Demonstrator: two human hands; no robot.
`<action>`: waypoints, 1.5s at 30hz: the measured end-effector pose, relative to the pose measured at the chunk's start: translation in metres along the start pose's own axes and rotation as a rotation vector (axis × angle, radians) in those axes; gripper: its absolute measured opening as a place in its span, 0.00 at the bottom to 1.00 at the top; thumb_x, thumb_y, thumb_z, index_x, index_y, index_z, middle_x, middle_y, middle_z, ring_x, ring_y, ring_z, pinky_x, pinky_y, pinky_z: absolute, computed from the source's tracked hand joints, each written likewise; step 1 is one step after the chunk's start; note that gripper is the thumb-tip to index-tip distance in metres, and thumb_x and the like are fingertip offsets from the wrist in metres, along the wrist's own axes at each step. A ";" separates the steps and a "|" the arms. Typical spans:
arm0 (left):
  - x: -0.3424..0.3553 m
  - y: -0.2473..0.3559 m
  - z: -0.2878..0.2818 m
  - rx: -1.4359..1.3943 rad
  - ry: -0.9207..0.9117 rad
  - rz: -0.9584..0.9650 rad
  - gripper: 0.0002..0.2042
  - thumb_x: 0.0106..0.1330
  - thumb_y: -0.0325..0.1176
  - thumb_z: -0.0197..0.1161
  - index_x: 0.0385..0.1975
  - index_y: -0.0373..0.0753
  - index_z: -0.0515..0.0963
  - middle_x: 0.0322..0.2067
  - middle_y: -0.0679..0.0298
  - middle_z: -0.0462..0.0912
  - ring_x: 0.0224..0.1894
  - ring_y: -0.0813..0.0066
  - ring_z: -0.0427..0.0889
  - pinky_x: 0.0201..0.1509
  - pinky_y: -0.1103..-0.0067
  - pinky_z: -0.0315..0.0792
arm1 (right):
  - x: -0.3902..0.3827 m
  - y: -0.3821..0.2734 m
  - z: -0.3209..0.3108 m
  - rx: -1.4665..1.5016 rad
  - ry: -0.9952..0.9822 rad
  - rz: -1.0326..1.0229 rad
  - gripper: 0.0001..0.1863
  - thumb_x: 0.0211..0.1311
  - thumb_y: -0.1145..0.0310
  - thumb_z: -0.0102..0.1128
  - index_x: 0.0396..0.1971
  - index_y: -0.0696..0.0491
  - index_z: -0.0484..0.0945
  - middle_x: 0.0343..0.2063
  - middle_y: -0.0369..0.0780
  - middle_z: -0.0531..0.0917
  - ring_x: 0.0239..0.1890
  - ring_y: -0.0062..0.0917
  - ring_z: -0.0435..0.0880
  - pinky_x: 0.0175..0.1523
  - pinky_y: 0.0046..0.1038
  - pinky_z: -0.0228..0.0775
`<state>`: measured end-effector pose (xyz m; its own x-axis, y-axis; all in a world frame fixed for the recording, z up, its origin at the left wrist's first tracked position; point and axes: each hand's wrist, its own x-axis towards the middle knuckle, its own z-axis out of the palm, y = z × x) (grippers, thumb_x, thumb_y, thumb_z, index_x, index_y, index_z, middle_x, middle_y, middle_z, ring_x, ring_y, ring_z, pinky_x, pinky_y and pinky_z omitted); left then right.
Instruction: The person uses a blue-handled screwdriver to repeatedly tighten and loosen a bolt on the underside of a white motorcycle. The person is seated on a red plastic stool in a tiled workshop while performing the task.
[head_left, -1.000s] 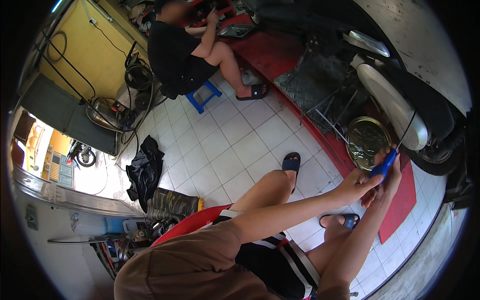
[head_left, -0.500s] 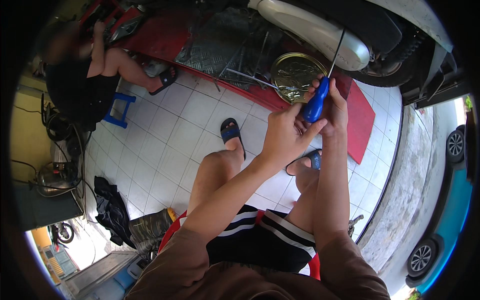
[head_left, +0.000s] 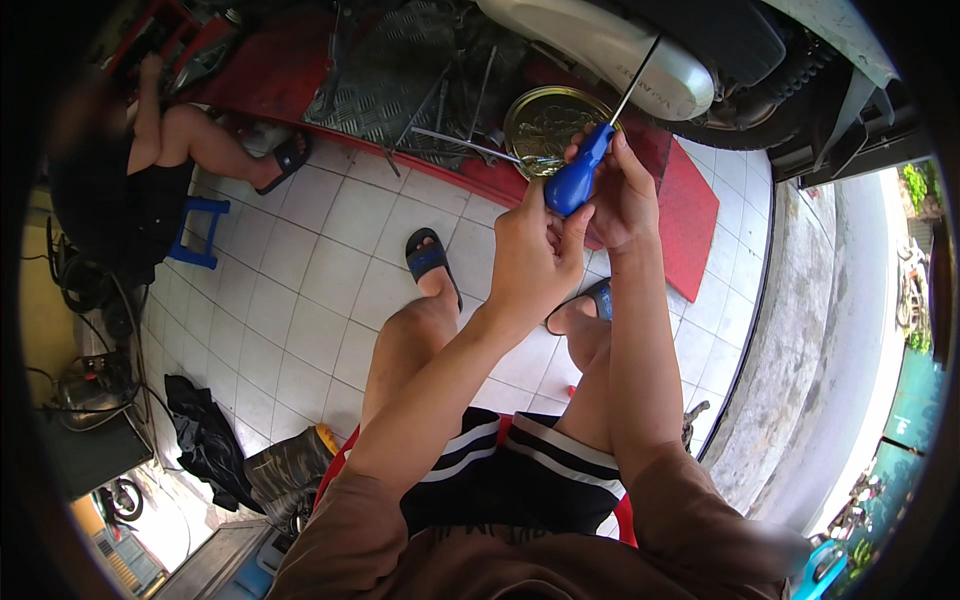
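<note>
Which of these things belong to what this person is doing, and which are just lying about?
Seems in use:
blue-handled screwdriver, held by left hand and right hand

Seems just lying about:
round gold tray, beyond the hands (use unclear)
crumpled black material, on the floor

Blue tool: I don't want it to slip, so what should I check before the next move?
1. Handle held: ok; the left hand and right hand are both on the blue tool.
2. Shaft aimed away from the wearer: ok; it points up, toward the motorbike side.
3. Tip shape and wear: cannot tell; too small.
4. Tip clear of the motorbike: cannot tell; they overlap in this view.
5. Gloves, if wanted: not ok; both hands are bare.
6. Co-worker out of the shaft's line: ok; seated at far left.
</note>
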<state>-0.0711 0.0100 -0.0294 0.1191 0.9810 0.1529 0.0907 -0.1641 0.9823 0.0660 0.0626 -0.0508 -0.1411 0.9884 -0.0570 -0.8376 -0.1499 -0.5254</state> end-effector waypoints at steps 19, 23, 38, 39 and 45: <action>-0.004 0.001 0.005 -0.441 -0.194 -0.212 0.20 0.72 0.46 0.52 0.35 0.30 0.73 0.16 0.66 0.74 0.17 0.82 0.73 0.21 0.85 0.64 | -0.001 -0.008 -0.005 -0.017 -0.183 -0.095 0.20 0.63 0.61 0.62 0.49 0.58 0.72 0.36 0.40 0.80 0.42 0.31 0.80 0.51 0.32 0.73; -0.004 -0.001 0.009 -0.258 -0.106 -0.067 0.19 0.73 0.45 0.52 0.34 0.30 0.73 0.17 0.67 0.75 0.17 0.82 0.75 0.21 0.85 0.65 | -0.004 -0.012 0.004 -0.092 -0.116 -0.071 0.19 0.66 0.61 0.58 0.49 0.60 0.72 0.37 0.42 0.80 0.42 0.32 0.81 0.49 0.33 0.75; -0.002 -0.010 0.012 0.308 0.100 0.389 0.20 0.59 0.28 0.68 0.50 0.29 0.73 0.27 0.56 0.80 0.19 0.73 0.76 0.23 0.80 0.71 | -0.008 -0.015 -0.002 -0.177 0.130 -0.042 0.13 0.65 0.63 0.59 0.34 0.59 0.77 0.30 0.43 0.83 0.36 0.29 0.83 0.42 0.32 0.78; -0.001 -0.010 0.011 0.228 0.052 0.322 0.18 0.61 0.30 0.67 0.49 0.29 0.73 0.25 0.57 0.79 0.20 0.74 0.75 0.23 0.80 0.70 | -0.007 -0.015 -0.004 -0.198 0.132 -0.041 0.13 0.65 0.62 0.59 0.34 0.59 0.77 0.30 0.42 0.83 0.36 0.29 0.83 0.43 0.32 0.78; 0.001 -0.010 0.001 -0.518 -0.267 -0.295 0.20 0.72 0.48 0.52 0.38 0.31 0.74 0.21 0.64 0.77 0.20 0.78 0.75 0.22 0.82 0.65 | -0.005 -0.012 -0.005 -0.200 0.040 -0.069 0.15 0.67 0.62 0.56 0.38 0.61 0.76 0.33 0.42 0.82 0.40 0.30 0.82 0.46 0.32 0.75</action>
<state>-0.0708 0.0123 -0.0395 0.4093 0.9072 -0.0977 -0.3237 0.2445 0.9140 0.0797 0.0591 -0.0482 -0.0630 0.9969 -0.0467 -0.7224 -0.0778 -0.6871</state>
